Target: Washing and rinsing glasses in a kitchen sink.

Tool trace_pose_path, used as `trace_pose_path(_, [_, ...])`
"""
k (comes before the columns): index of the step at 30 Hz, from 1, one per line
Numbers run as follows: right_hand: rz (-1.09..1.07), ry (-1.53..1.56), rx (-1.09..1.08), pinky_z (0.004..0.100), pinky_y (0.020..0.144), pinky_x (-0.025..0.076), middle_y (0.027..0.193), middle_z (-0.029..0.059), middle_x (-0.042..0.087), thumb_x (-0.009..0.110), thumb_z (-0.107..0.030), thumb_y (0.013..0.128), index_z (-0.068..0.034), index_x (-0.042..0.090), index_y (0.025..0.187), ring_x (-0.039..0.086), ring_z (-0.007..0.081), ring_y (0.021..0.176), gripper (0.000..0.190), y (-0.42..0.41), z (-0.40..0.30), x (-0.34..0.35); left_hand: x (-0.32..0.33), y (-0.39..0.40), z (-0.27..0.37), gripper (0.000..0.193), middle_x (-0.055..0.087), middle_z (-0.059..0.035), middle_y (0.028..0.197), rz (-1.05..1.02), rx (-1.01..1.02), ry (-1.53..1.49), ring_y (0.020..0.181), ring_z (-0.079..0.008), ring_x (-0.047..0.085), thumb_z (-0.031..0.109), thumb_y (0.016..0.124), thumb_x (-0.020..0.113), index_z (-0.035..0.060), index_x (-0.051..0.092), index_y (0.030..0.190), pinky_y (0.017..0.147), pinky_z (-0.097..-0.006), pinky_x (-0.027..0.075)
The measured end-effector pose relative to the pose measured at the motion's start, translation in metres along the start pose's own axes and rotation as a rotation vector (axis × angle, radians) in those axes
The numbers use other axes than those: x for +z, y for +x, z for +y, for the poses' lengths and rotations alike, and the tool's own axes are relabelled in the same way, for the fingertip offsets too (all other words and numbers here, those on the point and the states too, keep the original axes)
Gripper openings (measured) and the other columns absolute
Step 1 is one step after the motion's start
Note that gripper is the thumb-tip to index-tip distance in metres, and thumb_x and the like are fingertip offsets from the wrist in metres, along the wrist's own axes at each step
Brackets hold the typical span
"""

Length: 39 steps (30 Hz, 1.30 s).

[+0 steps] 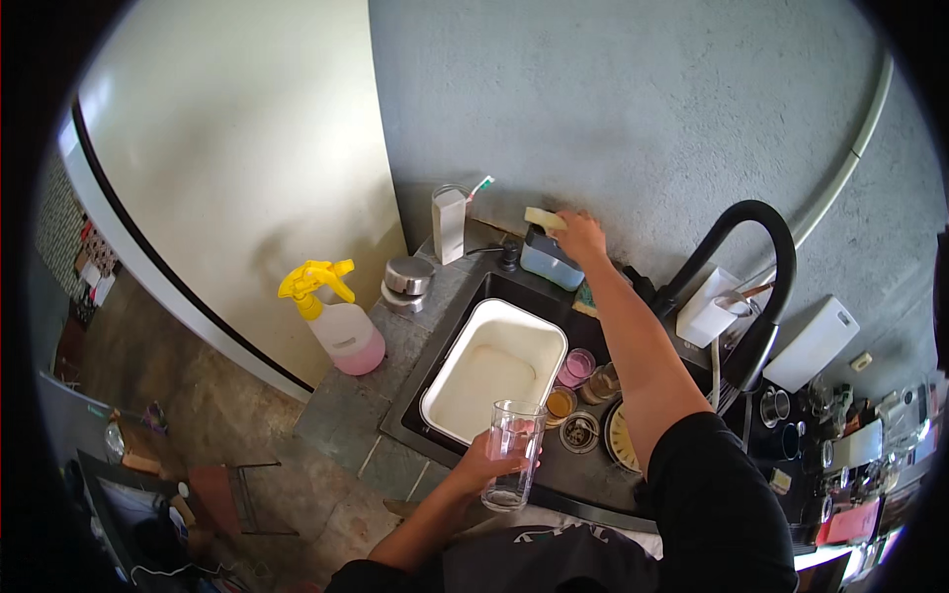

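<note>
My left hand point(482, 465) is wrapped around a tall clear drinking glass point(513, 456) at the front rim of a white rectangular tub point(489, 370). The tub sits in the left part of a black sink point(434, 363). Reaching to the back edge, my right hand point(582, 236) grips a pale yellow sponge point(545, 218) just above a grey-blue soap container point(550, 263). A green and yellow scouring sponge point(586, 300) lies beside that container, under my forearm. Right of the tub stand several used glasses, one with pink liquid point(577, 365), and a patterned plate point(621, 437).
A spray bottle with a yellow trigger head point(345, 333) and stacked metal tins point(408, 282) stand on the left tile ledge. Behind are a toothbrush holder point(448, 222) and a soap pump point(509, 253). A black gooseneck faucet point(786, 274) arches at right.
</note>
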State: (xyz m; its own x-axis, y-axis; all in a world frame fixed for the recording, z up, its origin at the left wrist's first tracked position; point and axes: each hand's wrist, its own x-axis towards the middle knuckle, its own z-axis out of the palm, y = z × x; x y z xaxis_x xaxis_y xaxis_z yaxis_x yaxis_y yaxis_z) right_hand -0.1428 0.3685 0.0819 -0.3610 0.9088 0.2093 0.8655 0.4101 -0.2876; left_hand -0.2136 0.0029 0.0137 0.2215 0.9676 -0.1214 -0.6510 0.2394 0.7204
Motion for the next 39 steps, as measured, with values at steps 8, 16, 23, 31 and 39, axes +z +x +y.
trace_pose_path(8, [0.476, 0.544, -0.112, 0.0356, 0.061, 0.047, 0.074, 0.0164, 0.061, 0.068, -0.021, 0.067, -0.005, 0.056, 0.098, 0.061, 0.0301, 0.066, 0.037, -0.057, -0.036, -0.077, 0.003, 0.014, 0.012, 0.060, 0.058, -0.0110, 0.093, 0.033, 0.052, 0.179, 0.083, -0.0178, 0.058, 0.006, 0.064, 0.070, -0.0010, 0.042, 0.116, 0.075, -0.0301, 0.047])
trace_pose_path(16, [-0.090, 0.411, -0.681, 0.0360, 0.074, 0.048, 0.087, 0.0115, 0.060, 0.066, 0.001, 0.053, -0.002, 0.063, 0.085, 0.057, 0.0283, 0.083, 0.032, -0.268, -0.027, -0.174, 0.055, 0.023, 0.039, 0.062, 0.060, -0.0118, 0.089, 0.052, 0.485, 0.952, 0.081, -0.0164, 0.059, 0.014, 0.057, 0.073, -0.0034, 0.045, 0.109, 0.071, -0.0274, 0.046])
trace_pose_path(23, [-0.654, 0.411, -0.588, 0.0336, 0.081, 0.043, 0.096, 0.0141, 0.059, 0.053, 0.001, 0.070, 0.001, 0.057, 0.101, 0.054, 0.0289, 0.094, 0.031, -0.306, 0.002, -0.171, 0.103, 0.012, 0.020, 0.068, 0.058, -0.0141, 0.084, -0.072, 0.529, 1.337, 0.076, -0.0293, 0.059, 0.022, 0.052, 0.072, 0.0004, 0.044, 0.111, 0.069, -0.0340, 0.047])
trace_pose_path(31, [-1.119, 0.628, -0.085, 0.0300, 0.062, 0.044, 0.080, 0.0074, 0.055, 0.046, -0.014, 0.078, -0.004, 0.045, 0.114, 0.054, 0.0160, 0.073, 0.038, -0.325, 0.007, -0.146, 0.119, 0.007, 0.018, 0.074, 0.053, -0.0110, 0.093, -0.232, 0.751, 1.581, 0.082, -0.0289, 0.056, 0.021, 0.049, 0.074, 0.0088, 0.042, 0.115, 0.071, -0.0365, 0.047])
trace_pose_path(39, [-0.043, 0.256, -1.095, 0.0334, 0.066, 0.046, 0.093, 0.0110, 0.054, 0.051, -0.011, 0.071, -0.012, 0.049, 0.107, 0.057, 0.0255, 0.080, 0.035, -0.338, 0.053, -0.087, 0.128, 0.025, 0.037, 0.067, 0.056, -0.0103, 0.096, -0.425, 0.747, 1.732, 0.086, -0.0293, 0.057, 0.014, 0.048, 0.073, 0.0083, 0.046, 0.109, 0.074, -0.0372, 0.046])
